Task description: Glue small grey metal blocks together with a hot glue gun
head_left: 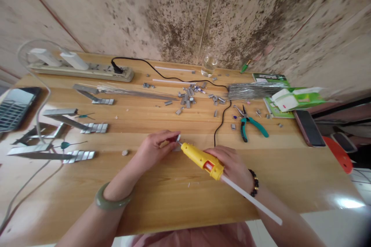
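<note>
In the head view my right hand is wrapped round a yellow glue gun, whose nozzle points to the left. A long white glue stick sticks out of its back end. My left hand pinches a small grey metal piece between thumb and fingertips, right at the nozzle. Whether the nozzle touches the piece I cannot tell. Several similar grey metal pieces lie scattered farther back on the wooden table.
Teal-handled pliers and a phone lie on the right. Behind are a bundle of thin wires, a glass of water and a power strip. Bent metal stands are on the left. A black cord crosses the table.
</note>
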Demonstrator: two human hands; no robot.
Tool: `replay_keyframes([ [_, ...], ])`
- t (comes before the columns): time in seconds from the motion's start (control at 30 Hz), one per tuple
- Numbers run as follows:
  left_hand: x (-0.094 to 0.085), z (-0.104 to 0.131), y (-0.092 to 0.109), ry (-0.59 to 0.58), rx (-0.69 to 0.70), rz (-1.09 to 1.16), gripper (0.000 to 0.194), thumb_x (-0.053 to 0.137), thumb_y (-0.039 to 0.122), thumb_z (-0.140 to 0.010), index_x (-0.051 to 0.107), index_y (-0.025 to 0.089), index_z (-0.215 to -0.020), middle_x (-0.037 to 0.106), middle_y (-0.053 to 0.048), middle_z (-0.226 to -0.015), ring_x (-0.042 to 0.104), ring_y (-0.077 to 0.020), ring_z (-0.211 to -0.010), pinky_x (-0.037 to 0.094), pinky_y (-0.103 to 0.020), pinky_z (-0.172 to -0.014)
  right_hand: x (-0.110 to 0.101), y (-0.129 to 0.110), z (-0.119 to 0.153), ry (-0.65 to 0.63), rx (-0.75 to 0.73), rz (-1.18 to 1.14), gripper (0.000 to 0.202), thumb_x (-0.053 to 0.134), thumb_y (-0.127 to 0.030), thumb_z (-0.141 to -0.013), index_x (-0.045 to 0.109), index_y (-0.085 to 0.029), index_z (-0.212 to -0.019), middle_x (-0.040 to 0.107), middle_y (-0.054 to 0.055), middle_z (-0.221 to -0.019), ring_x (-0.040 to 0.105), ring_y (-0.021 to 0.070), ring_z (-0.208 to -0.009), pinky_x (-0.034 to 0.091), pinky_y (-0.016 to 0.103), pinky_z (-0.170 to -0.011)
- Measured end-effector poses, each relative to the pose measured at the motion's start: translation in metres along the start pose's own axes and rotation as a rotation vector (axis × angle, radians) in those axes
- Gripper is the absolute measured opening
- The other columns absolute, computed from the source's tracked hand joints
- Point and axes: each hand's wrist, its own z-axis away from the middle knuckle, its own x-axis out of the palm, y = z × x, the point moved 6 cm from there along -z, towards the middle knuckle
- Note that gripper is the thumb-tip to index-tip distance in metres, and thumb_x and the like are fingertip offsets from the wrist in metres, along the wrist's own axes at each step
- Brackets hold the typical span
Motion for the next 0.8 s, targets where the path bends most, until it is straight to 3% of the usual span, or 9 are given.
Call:
replay_keyframes([
  [0.8,-0.0018,0.0003,0.0007,0.011,0.013,-0.008,0.026,0.062,0.027,-0.083,0.071,0.018,-0.105,0.071,-0.004,-0.083,0.065,-0.0145,-0.074,0.051,-0.023,-0.069,0.0005,-0.0001,0.0011,0.021,-0.022,0.011,0.021,0.05,-0.032,-0.092,0.056,-0.019,-0.108,0.07,0.007,-0.09,0.066,0.0196,-0.077,0.052,0.033,-0.07],
])
